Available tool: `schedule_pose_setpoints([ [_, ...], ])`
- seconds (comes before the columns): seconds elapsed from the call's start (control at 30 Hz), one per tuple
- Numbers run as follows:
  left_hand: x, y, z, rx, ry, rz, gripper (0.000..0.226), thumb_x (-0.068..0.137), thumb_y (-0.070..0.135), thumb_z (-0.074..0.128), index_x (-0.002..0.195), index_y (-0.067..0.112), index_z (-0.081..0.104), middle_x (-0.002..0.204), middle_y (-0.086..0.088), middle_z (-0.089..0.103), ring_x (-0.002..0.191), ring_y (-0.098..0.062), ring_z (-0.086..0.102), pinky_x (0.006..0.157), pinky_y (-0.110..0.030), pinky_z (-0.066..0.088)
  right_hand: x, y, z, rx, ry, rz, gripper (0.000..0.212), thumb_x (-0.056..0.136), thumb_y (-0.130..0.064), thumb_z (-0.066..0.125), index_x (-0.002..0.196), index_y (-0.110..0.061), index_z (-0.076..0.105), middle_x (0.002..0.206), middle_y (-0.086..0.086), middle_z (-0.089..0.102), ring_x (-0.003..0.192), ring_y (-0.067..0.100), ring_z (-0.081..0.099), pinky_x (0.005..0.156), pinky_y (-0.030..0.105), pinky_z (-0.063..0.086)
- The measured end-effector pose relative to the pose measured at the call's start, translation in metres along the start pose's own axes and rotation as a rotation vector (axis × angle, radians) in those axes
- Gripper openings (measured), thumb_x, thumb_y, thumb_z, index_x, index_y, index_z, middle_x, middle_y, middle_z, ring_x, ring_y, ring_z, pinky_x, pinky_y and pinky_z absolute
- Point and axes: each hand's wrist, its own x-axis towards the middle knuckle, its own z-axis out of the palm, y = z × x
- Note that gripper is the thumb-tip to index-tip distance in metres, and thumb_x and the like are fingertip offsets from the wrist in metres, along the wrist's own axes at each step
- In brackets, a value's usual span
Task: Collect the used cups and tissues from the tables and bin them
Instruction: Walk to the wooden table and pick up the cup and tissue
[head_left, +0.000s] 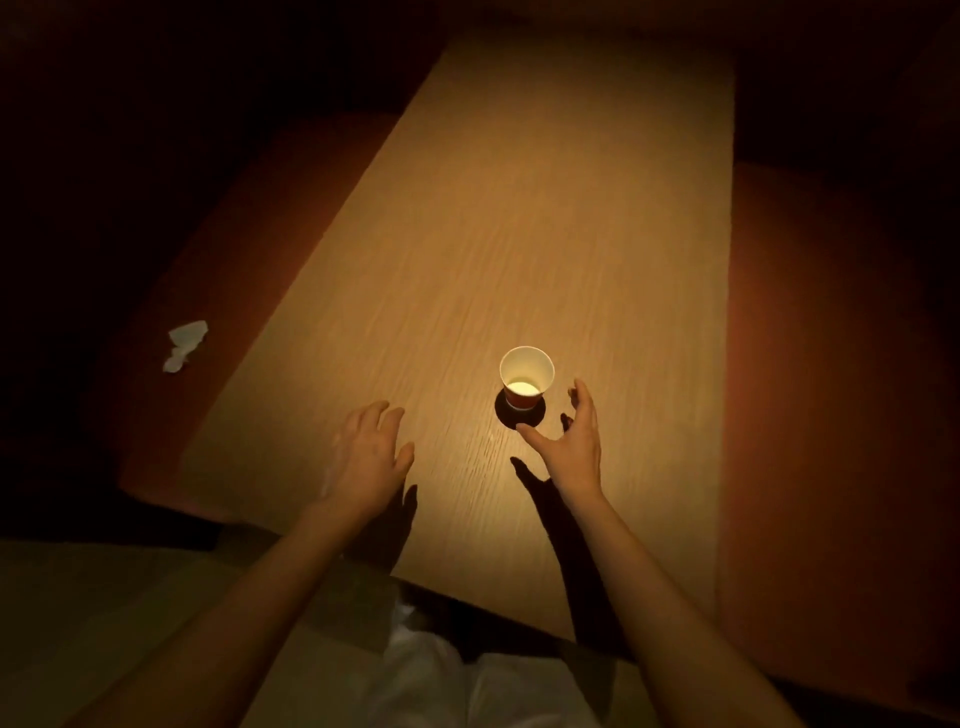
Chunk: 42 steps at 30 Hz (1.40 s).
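A small paper cup (526, 375), red outside and white inside, stands upright on the long wooden table (519, 234). My right hand (571, 447) hovers just right of and below the cup, thumb and fingers spread apart, not touching it. My left hand (371, 452) is held palm down over the table to the cup's left, fingers apart and holding nothing. A crumpled white tissue (185, 345) lies on the reddish bench seat left of the table.
Reddish bench seats (831, 364) run along both long sides of the table. The room is dim beyond the lit tabletop. White clothing (441, 686) shows at the bottom near the table's near edge.
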Motion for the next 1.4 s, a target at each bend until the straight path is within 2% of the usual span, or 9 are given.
schedule_pose_setpoints([
  [0.2, 0.021, -0.01, 0.009, 0.009, -0.031, 0.002, 0.049, 0.095, 0.035, 0.048, 0.14, 0.016, 0.042, 0.147, -0.008, 0.039, 0.135, -0.023, 0.035, 0.11, -0.04, 0.031, 0.048, 0.011, 0.026, 0.079, -0.035, 0.008, 0.096, 0.063, -0.024, 0.087, 0.143, -0.027, 0.033, 0.142, -0.007, 0.044, 0.128, 0.011, 0.043, 0.103, 0.029, 0.039],
  [0.3, 0.025, -0.021, 0.007, 0.025, -0.045, -0.025, 0.049, 0.095, 0.036, 0.048, 0.14, 0.016, 0.041, 0.147, -0.007, 0.039, 0.135, -0.022, 0.035, 0.11, -0.039, 0.03, 0.053, 0.001, 0.037, 0.147, 0.005, 0.012, 0.074, 0.062, -0.019, 0.085, 0.125, -0.031, 0.048, 0.113, -0.013, 0.057, 0.098, -0.005, 0.056, 0.069, 0.004, 0.045],
  [0.33, 0.025, -0.024, 0.006, 0.022, -0.053, -0.031, 0.049, 0.095, 0.035, 0.049, 0.14, 0.016, 0.041, 0.147, -0.007, 0.039, 0.136, -0.022, 0.035, 0.111, -0.039, 0.03, 0.055, -0.003, 0.039, 0.167, 0.02, 0.015, 0.07, 0.063, -0.019, 0.085, 0.121, -0.032, 0.049, 0.106, -0.015, 0.058, 0.092, -0.009, 0.058, 0.06, 0.002, 0.044],
  [0.4, 0.026, -0.033, 0.003, 0.019, -0.051, -0.043, 0.049, 0.094, 0.035, 0.05, 0.139, 0.017, 0.042, 0.147, -0.007, 0.039, 0.135, -0.022, 0.035, 0.11, -0.038, 0.031, 0.059, -0.011, 0.04, 0.142, 0.03, -0.004, 0.067, 0.063, -0.022, 0.084, 0.121, -0.03, 0.051, 0.106, -0.014, 0.059, 0.096, -0.002, 0.06, 0.067, 0.01, 0.047],
  [0.5, 0.029, -0.054, -0.006, -0.002, -0.013, -0.083, 0.048, 0.093, 0.034, 0.051, 0.138, 0.017, 0.043, 0.145, -0.007, 0.04, 0.134, -0.023, 0.037, 0.109, -0.041, 0.033, 0.063, -0.026, 0.049, 0.073, -0.056, -0.071, 0.067, 0.063, -0.025, 0.084, 0.12, -0.033, 0.049, 0.112, -0.015, 0.058, 0.107, 0.008, 0.055, 0.086, 0.034, 0.052],
  [0.7, 0.04, -0.115, -0.032, -0.021, 0.047, -0.17, 0.049, 0.094, 0.034, 0.05, 0.139, 0.017, 0.042, 0.145, -0.009, 0.041, 0.132, -0.025, 0.039, 0.108, -0.042, 0.033, 0.06, -0.089, 0.097, 0.016, -0.206, -0.244, 0.07, 0.059, -0.035, 0.085, 0.107, -0.062, 0.042, 0.108, -0.036, 0.052, 0.103, -0.018, 0.048, 0.079, 0.014, 0.04],
  [0.97, 0.106, -0.272, -0.067, 0.013, 0.089, -0.307, 0.051, 0.096, 0.037, 0.044, 0.141, 0.015, 0.038, 0.148, -0.009, 0.035, 0.134, -0.026, 0.034, 0.108, -0.04, 0.034, 0.076, -0.176, 0.25, -0.013, -0.341, -0.339, 0.072, 0.053, -0.046, 0.083, 0.109, -0.064, 0.041, 0.11, -0.039, 0.05, 0.105, -0.017, 0.048, 0.08, 0.016, 0.043],
  [1.13, 0.174, -0.387, -0.065, 0.018, 0.026, -0.361, 0.051, 0.094, 0.037, 0.048, 0.138, 0.014, 0.039, 0.144, -0.009, 0.04, 0.13, -0.027, 0.039, 0.104, -0.04, 0.038, 0.091, -0.202, 0.382, 0.008, -0.376, -0.276, 0.073, 0.058, -0.038, 0.086, 0.115, -0.058, 0.044, 0.114, -0.029, 0.054, 0.109, -0.006, 0.052, 0.081, 0.019, 0.046],
  [1.4, 0.273, -0.521, 0.017, -0.109, -0.049, -0.457, 0.06, 0.088, 0.034, 0.06, 0.14, 0.014, 0.038, 0.145, -0.008, 0.039, 0.129, -0.029, 0.04, 0.104, -0.041, 0.037, 0.122, -0.19, 0.554, -0.019, -0.388, -0.13, 0.078, 0.06, -0.024, 0.088, 0.128, -0.027, 0.051, 0.118, -0.011, 0.058, 0.112, 0.012, 0.055, 0.092, 0.029, 0.047],
])
